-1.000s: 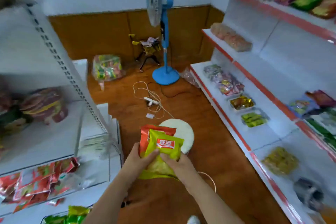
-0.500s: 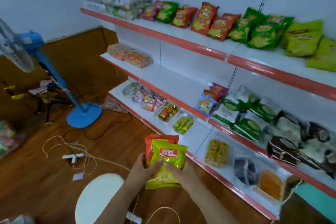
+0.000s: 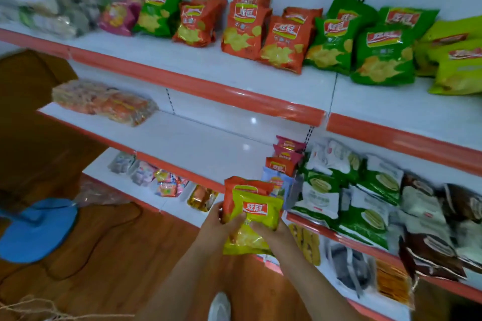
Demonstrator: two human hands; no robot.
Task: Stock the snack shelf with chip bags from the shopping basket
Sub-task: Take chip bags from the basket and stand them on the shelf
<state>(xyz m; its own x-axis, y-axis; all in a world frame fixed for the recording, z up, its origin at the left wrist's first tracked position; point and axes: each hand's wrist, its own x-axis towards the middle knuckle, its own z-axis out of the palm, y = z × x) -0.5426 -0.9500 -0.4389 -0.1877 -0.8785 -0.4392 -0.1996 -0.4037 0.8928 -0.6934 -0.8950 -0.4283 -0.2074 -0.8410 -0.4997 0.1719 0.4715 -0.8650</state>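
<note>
Two crinkly foil chip bags, yellow-green [image 3: 257, 216] over orange [image 3: 241, 185], sat in your grip: left hand [image 3: 221, 227] and right hand [image 3: 271, 233] both curled round them, low before the white, orange-edged metal snack shelf [image 3: 198, 86].

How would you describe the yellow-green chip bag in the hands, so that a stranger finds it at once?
Start at the white shelving with orange edges. In front of its lower shelves, the left hand and right hand hold two bags together. The yellow-green bag is the front one, with a red logo; the orange bag is behind it.
</note>
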